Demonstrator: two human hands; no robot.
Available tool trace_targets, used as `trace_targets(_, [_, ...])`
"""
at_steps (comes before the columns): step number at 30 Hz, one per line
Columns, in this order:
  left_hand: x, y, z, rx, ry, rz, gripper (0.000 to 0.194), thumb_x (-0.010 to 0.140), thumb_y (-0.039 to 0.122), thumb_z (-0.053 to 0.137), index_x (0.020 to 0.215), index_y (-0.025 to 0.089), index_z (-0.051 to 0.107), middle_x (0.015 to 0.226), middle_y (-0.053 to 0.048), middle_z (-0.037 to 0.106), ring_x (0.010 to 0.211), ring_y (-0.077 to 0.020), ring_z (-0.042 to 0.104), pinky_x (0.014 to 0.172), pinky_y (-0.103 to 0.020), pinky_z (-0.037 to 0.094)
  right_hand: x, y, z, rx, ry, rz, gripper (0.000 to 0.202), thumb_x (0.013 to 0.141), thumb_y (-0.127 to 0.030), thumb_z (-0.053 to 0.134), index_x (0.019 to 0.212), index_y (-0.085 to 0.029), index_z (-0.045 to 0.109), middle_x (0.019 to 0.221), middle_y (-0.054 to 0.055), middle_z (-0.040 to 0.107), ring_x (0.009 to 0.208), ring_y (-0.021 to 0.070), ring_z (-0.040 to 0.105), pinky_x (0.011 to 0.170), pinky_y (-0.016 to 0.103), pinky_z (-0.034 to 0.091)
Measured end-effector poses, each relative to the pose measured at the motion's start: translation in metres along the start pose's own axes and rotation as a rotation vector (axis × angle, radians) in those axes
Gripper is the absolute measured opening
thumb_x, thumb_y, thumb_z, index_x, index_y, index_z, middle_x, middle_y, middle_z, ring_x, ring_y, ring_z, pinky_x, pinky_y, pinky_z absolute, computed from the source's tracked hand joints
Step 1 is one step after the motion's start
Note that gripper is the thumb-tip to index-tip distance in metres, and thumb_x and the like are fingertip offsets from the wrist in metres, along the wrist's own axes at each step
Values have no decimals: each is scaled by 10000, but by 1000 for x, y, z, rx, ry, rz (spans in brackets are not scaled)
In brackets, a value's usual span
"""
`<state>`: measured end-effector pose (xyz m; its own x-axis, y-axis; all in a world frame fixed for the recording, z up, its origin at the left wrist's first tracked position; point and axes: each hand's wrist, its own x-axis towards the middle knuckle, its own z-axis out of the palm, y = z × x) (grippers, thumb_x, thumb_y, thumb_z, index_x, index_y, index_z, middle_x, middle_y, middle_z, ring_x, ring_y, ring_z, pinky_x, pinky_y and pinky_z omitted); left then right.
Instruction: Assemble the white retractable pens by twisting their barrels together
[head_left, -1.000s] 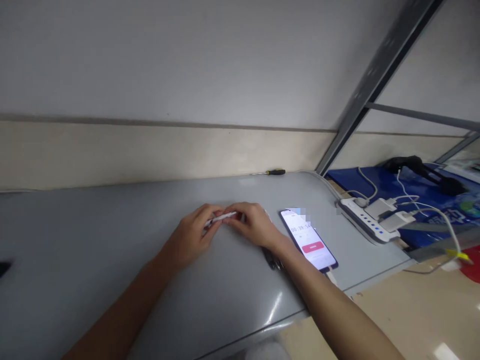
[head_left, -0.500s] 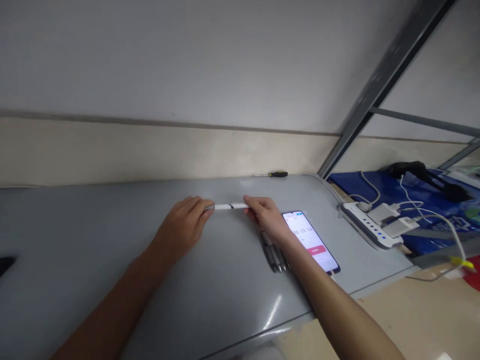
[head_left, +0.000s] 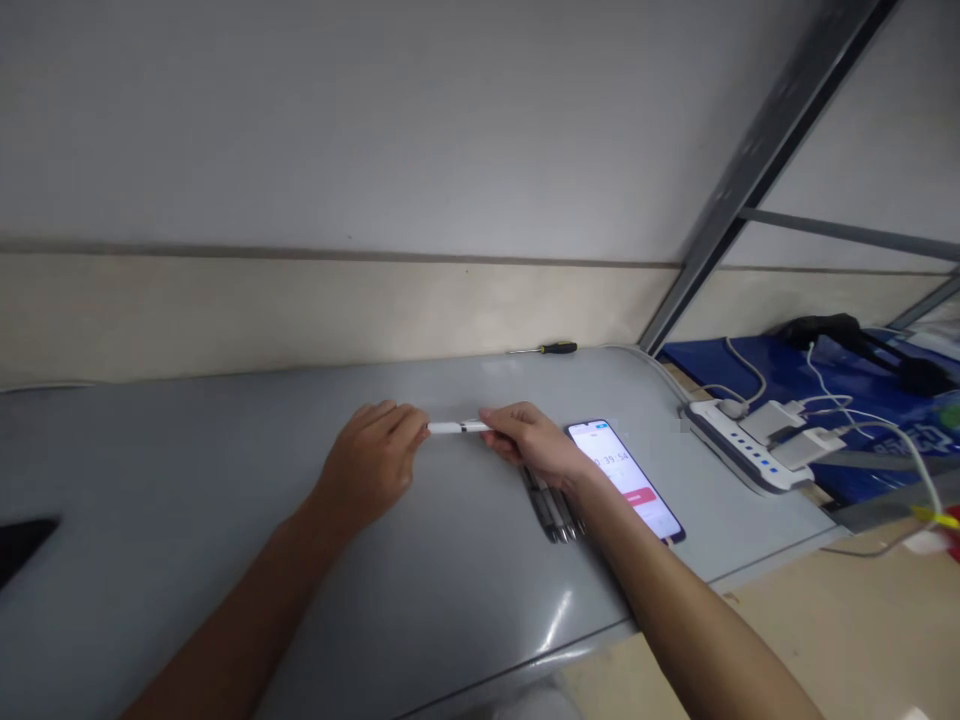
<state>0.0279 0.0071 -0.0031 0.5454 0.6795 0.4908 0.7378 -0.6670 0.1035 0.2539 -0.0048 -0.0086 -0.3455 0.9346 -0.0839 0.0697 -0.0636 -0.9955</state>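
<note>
Both hands grip a slim white pen [head_left: 446, 428] with a dark band, held level above the grey table [head_left: 420, 600]. My left hand [head_left: 376, 455] is closed round its left end, and that tip is hidden by the fingers. At the other end my right hand [head_left: 534, 440] pinches the pen between thumb and fingers. Partly under my right wrist lie several dark pens [head_left: 553, 510] side by side, their upper ends covered. Just right of that wrist a phone [head_left: 626, 480] rests face up, its lit screen showing a timer.
A screwdriver [head_left: 551, 349] lies by the wall. To the right, a white power strip [head_left: 742, 447] carries plugged-in chargers and cables. A metal frame post [head_left: 750, 210] rises behind it, beside a blue bag-like sheet [head_left: 697, 358]. A black object [head_left: 26, 545] shows at the left edge.
Both hands and the pen have come slightly lower in view, with the hands a little closer together. Less of the pen's left end shows. The camera view has shifted slightly.
</note>
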Motion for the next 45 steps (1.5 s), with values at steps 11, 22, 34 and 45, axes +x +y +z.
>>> trace_targets(11, [-2, -8, 10, -220, -99, -173, 311, 957, 350, 296, 801, 212, 527, 763, -29, 594, 718, -189, 561, 698, -313, 438, 1, -1, 7, -328, 256, -289, 295, 851, -380, 640, 1060, -177, 686, 876, 31, 682, 746, 145, 587, 673, 249, 433])
trace_targets(22, [-4, -5, 8, -251, -174, -189, 255, 964, 373, 346, 1025, 206, 528, 969, -67, 649, 886, -220, 618, 801, -352, 478, 4, 1, 2, -340, 212, -192, 284, 885, -409, 565, 808, -152, 660, 743, 16, 638, 663, 129, 543, 623, 243, 392])
trace_targets(34, [-4, -8, 13, -205, -149, -111, 287, 984, 333, 304, 908, 195, 544, 897, -61, 639, 846, -212, 583, 801, -363, 466, 7, 6, -2, -280, 138, -171, 279, 885, -374, 564, 758, -147, 663, 646, 2, 594, 604, 120, 517, 611, 249, 391])
trace_targets(45, [-4, -9, 16, -197, -154, -103, 335, 1001, 330, 272, 921, 183, 562, 849, -53, 620, 807, -207, 582, 770, -354, 455, 7, 9, -4, -299, 193, -216, 169, 838, -318, 624, 833, -158, 678, 730, 11, 644, 646, 121, 553, 615, 237, 408])
